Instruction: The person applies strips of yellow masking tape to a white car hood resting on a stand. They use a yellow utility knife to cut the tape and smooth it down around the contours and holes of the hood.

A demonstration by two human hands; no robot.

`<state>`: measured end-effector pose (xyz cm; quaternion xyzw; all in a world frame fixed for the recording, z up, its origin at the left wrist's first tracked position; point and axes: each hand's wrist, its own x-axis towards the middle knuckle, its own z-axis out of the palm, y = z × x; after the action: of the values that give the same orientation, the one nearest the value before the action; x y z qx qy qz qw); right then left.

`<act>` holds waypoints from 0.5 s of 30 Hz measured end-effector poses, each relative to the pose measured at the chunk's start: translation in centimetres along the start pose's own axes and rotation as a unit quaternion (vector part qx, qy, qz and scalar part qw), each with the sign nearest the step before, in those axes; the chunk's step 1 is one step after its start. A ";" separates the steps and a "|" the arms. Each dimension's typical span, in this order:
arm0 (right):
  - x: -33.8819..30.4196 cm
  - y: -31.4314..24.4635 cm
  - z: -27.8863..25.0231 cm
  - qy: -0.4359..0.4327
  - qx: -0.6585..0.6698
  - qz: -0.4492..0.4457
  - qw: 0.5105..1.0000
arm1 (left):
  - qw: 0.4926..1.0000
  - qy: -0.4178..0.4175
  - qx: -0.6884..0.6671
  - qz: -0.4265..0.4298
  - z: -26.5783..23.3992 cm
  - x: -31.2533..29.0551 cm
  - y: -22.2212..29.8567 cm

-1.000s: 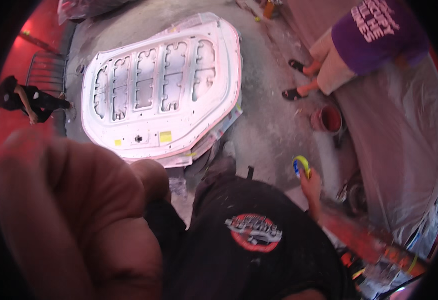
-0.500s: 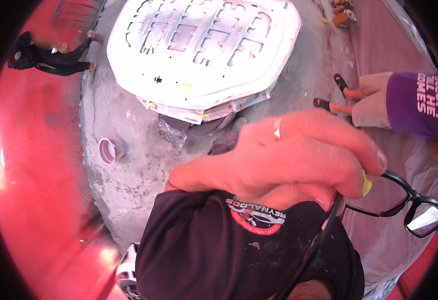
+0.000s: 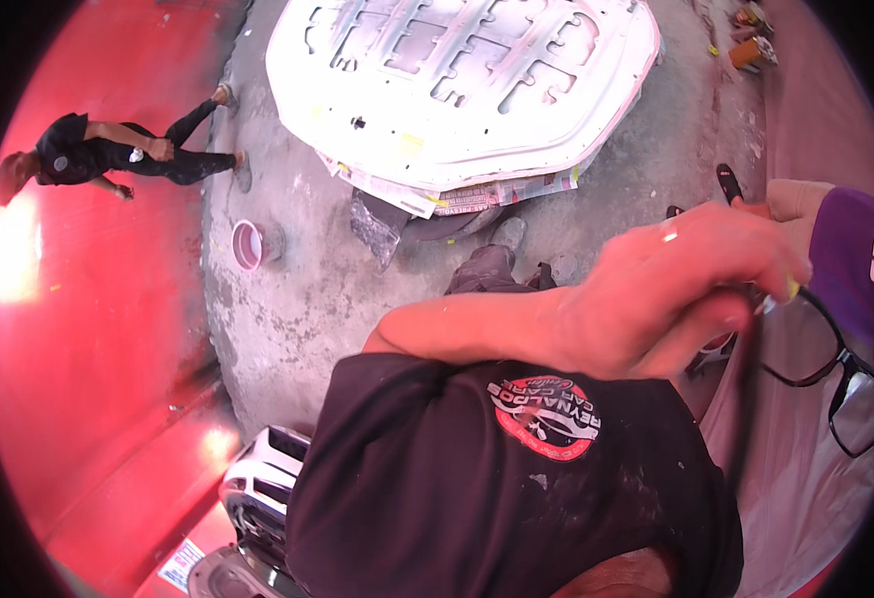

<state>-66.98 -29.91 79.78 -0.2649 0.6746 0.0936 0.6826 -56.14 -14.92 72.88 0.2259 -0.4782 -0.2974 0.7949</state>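
My left hand reaches across my chest to the right, its forearm coming out of a black short sleeve. A ring shows on one finger. Thumb and fingers are closed on black-framed eyeglasses, near one corner of the frame. The lenses hang out to the right of the hand, and a blurred dark temple runs down below it. Something small and yellow shows at the fingertips; I cannot make out what it is. My right hand is out of view.
Ahead, a white-painted metal panel with cutouts rests on a newspaper-covered support. A pinkish bucket stands on the concrete floor. A person in black is at the far left. Someone in a purple shirt stands at right, beside pale sheeting.
My left hand has moved slightly up and right with the eyeglasses still in it. The whole view has shifted, and the person at the left has a changed posture.
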 end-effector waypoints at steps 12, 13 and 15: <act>20.4 20.3 -7.8 0.071 -0.269 -0.272 0.921 | 0.930 -0.165 -0.196 -0.262 2.4 5.5 0.5; 22.0 21.5 -8.3 0.083 -0.289 -0.291 0.908 | 0.899 -0.167 -0.252 -0.317 2.4 5.6 0.7; 24.7 23.3 -8.9 0.102 -0.315 -0.312 0.890 | 0.895 -0.245 -0.193 -0.320 2.0 6.3 0.5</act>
<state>-84.26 -20.31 50.80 -0.6711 0.5580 0.0561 0.4849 -55.50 -19.03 78.04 0.1288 -0.4925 -0.6680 0.5428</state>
